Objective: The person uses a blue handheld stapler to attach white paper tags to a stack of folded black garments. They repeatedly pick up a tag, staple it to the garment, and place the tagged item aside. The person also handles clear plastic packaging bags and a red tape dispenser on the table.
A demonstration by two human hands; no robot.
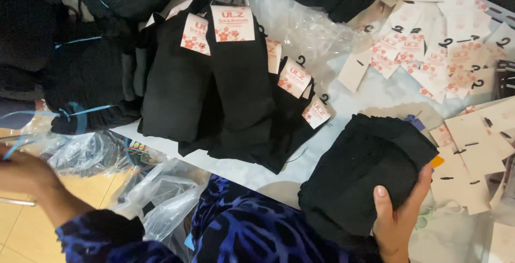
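Note:
My right hand point(399, 217) grips a thick stack of folded black socks point(365, 172) at the table's near edge, thumb on top of the stack. My left hand point(24, 174) reaches out to the far left, blurred, over clear plastic bags point(86, 153) with a blue strap near its fingers; I cannot tell whether it holds anything. On the white table point(279, 172) between them lies a fanned pile of black socks with pink-and-white card labels point(230, 80).
Several loose card labels with black hooks point(440, 48) cover the table's right side. Bundles of dark socks tied with blue straps point(86, 80) lie at the left. Crumpled clear plastic point(161, 193) hangs off the near edge. My blue patterned sleeve point(241, 231) fills the bottom.

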